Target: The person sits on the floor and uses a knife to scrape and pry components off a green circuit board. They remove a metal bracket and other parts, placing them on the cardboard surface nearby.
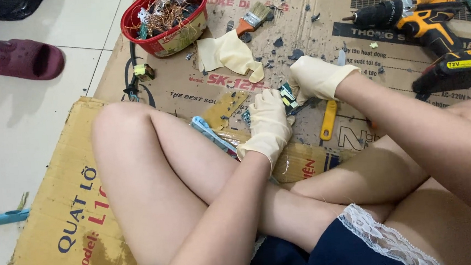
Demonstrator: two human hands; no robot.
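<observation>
I sit cross-legged on flattened cardboard (pixel 73 211), with a cream rubber glove on each hand. My left hand (pixel 268 126) is closed on a small green and yellow circuit part (pixel 287 96) just above the cardboard. My right hand (pixel 317 77) is curled right beside that part and touches it. A yellow-handled tool (pixel 328 120) sticks out from under this hand, and its dark metal end reaches toward the part. My bare knees and forearms hide much of the ground below the hands.
A red basket (pixel 162 42) of copper wire scraps stands at the back left. Near it lie a loose glove (pixel 230 53) and a paintbrush (pixel 253 17). Two yellow-black cordless drills (pixel 428 25) lie at the right. A maroon slipper (pixel 25 58) rests on the tiles. Dark debris litters the cardboard.
</observation>
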